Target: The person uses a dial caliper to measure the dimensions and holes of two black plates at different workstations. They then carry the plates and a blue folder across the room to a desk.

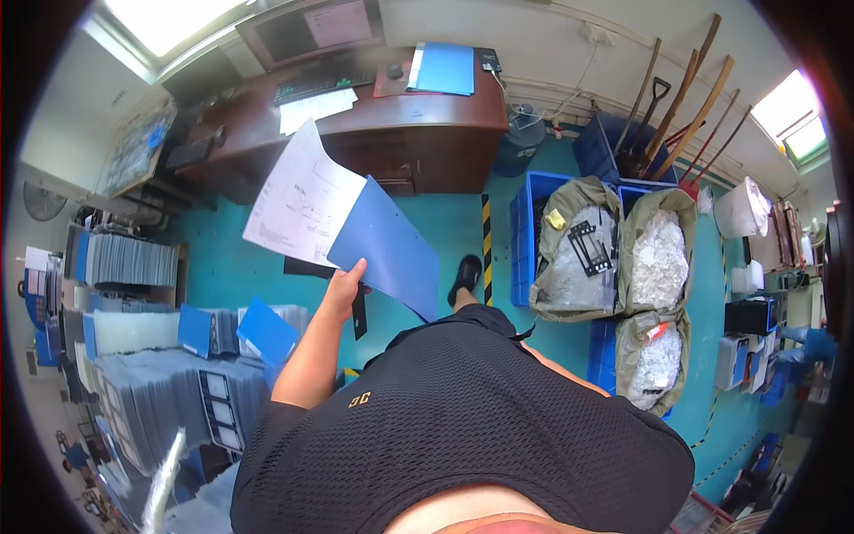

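My left hand [342, 291] is closed on the lower edge of a blue folder [387, 245], with the thumb on top. A white printed sheet [302, 200] fans out from the folder's left side, its upper corner curling. Behind them, dark flat strips [359, 313] show beside my fingers; I cannot tell whether they are one piece or whether I grip them too. Only part of my right arm [569, 369] shows at my side, and the hand is hidden.
A brown desk [445, 142] ahead bears papers, a keyboard and a blue folder. To the right, blue crates [525, 240] hold sacks of scrap, with long-handled tools [672, 111] behind. Stacked panels [151, 392] crowd the left. A water bottle [519, 142] stands beside the desk.
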Tool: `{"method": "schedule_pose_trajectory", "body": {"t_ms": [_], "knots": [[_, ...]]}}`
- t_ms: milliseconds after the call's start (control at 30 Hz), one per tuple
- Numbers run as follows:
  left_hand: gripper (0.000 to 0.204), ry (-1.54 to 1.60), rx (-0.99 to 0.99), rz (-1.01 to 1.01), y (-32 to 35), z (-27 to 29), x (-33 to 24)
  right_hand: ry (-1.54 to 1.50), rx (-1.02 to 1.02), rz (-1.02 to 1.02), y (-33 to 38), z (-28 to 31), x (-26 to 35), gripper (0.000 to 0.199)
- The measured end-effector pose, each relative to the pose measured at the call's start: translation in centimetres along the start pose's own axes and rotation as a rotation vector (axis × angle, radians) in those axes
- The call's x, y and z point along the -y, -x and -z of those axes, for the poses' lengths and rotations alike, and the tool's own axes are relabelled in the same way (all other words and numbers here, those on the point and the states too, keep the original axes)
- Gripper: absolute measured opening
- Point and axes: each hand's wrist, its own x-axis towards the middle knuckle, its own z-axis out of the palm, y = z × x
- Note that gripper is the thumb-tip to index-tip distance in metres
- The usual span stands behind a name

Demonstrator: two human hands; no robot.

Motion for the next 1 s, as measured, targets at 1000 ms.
{"method": "schedule_pose_trajectory", "body": {"t_ms": [1000], "knots": [[0.099, -2.165, 0.502, -0.683, -78.2, -23.5, -28.1, -1.321, -1.485, -0.241, -3.3, -3.0, 23.8, 0.038]]}}
